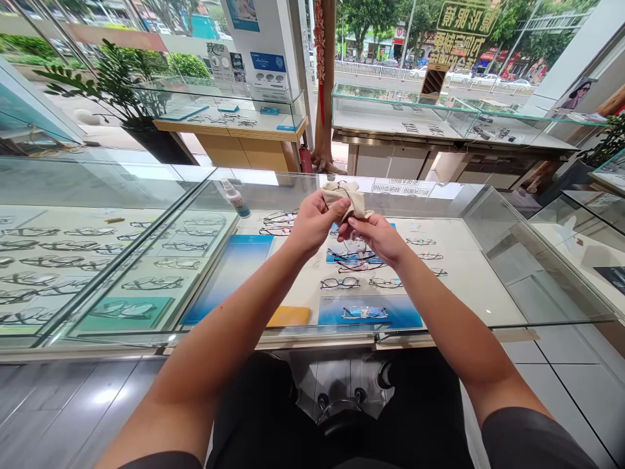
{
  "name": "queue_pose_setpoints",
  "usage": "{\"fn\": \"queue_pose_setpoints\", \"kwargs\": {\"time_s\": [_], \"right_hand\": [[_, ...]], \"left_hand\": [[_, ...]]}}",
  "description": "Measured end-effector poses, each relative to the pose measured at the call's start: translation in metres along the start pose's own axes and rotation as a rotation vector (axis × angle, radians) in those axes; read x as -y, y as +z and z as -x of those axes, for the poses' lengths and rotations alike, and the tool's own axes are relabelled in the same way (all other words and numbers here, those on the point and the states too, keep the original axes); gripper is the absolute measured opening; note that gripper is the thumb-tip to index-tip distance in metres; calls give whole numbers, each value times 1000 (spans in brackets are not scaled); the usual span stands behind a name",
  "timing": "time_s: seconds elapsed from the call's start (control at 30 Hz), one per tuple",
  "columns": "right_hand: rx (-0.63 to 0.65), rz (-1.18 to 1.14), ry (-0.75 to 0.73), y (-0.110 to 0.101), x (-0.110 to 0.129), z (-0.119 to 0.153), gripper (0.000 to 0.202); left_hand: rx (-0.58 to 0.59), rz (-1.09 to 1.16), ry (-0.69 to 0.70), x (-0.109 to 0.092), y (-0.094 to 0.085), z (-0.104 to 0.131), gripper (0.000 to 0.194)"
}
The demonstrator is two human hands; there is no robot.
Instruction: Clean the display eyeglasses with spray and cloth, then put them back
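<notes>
My left hand is closed on a beige cleaning cloth, its thumb pressed over the folds. A thin dark line, like part of an eyeglass frame, shows at the cloth's upper edge; most of whatever is inside the folds is hidden. Close beside it, my right hand pinches the cloth's lower right edge between thumb and fingers. Both hands are above the glass display counter. Beneath them, several eyeglasses lie in the case, and one clear-lensed pair rests on a blue mat.
A spray bottle stands on the counter, left of my hands. An orange-yellow flat item lies near the case's front. More eyeglasses fill the left case. Beyond stand other glass showcases, a potted plant and a wooden post.
</notes>
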State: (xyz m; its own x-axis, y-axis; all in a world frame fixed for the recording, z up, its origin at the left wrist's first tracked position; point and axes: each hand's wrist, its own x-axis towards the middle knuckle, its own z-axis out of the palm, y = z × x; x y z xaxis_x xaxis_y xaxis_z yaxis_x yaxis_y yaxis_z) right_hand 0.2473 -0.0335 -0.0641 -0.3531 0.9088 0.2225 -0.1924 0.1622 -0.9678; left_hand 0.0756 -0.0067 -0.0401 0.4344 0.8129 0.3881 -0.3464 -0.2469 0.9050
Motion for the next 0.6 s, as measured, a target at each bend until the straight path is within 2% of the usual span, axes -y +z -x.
{"fn": "queue_pose_setpoints", "kwargs": {"time_s": [0.17, 0.23, 0.37, 0.43, 0.5, 0.6], "right_hand": [[13, 35, 10, 1, -6, 1, 42], [-5, -7, 18, 2, -3, 1, 41], [-73, -126, 54, 0, 4, 1, 40], [-97, -166, 59, -1, 4, 0, 40], [-96, -163, 56, -1, 2, 0, 41], [-57, -86, 42, 3, -4, -1, 43]], "left_hand": [[-88, -10, 18, 7, 5, 1, 55], [-46, 27, 13, 4, 2, -1, 56], [114, 102, -14, -3, -7, -6, 56], [139, 126, -7, -3, -9, -7, 55], [106, 130, 12, -1, -7, -6, 54], [-18, 80, 46, 6, 1, -3, 51]]}}
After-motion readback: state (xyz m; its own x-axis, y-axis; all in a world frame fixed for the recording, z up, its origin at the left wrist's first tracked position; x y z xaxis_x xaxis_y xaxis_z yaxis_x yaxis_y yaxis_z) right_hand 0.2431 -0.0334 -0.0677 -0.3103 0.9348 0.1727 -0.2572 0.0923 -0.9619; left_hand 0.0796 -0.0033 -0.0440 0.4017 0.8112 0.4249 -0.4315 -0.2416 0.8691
